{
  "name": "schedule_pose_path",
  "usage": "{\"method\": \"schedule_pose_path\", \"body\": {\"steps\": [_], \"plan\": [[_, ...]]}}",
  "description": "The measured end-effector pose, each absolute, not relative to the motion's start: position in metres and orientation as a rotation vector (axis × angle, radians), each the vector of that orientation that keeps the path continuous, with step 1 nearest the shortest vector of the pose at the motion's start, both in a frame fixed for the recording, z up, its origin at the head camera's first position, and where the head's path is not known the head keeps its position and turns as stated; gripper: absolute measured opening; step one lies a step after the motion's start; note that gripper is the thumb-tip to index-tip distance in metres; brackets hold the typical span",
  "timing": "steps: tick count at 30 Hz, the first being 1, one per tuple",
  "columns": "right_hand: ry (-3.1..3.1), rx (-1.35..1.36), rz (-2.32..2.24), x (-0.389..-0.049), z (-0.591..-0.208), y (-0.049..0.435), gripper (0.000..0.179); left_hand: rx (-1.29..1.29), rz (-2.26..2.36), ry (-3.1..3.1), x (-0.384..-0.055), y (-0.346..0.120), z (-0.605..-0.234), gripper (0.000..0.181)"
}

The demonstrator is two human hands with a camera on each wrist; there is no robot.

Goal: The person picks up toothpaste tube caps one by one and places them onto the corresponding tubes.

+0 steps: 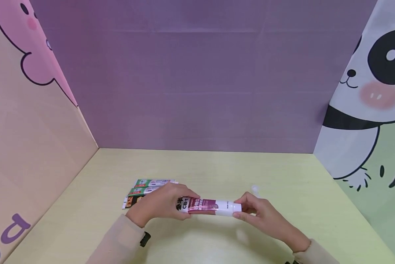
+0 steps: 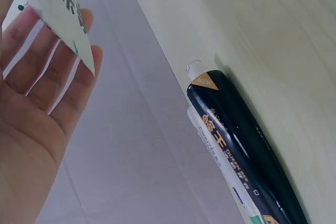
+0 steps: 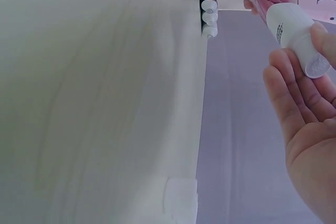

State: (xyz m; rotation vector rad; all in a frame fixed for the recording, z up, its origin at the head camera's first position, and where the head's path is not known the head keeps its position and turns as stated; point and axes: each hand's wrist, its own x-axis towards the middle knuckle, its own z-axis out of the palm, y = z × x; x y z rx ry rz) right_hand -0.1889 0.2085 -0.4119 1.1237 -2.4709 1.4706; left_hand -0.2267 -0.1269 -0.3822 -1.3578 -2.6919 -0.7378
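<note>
A white and maroon toothpaste tube is held level above the table by both hands. My left hand grips its flat end, thumb on the near side and fingers on the far side. With thumb and fingertips, my right hand pinches the white cap at the other end. The left wrist view shows the tube's flat pointed corner in front of the fingers.
Left of the held tube, two green and white tubes and a black tube lie side by side, partly hidden by the left hand. A small white piece lies beyond the right hand. Printed panels enclose the table.
</note>
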Motion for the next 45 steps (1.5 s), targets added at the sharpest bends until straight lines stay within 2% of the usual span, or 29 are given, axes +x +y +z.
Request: {"method": "schedule_pose_path", "body": {"steps": [15, 32, 45], "plan": [[-2.539, 1.071, 1.296, -0.192, -0.411, 0.216, 0.02, -1.379, -0.744, -2.702, -0.226, -0.127, -0.387, 0.045], [-2.893, 0.983, 1.232, -0.194, -0.422, 0.214, 0.022, -1.437, -0.596, -2.857, -0.224, -0.119, -0.406, 0.047], [-2.932, 1.034, 1.178, -0.195, -0.424, 0.21, 0.021, -1.407, -0.547, -2.941, -0.222, -0.115, -0.411, 0.049]]}}
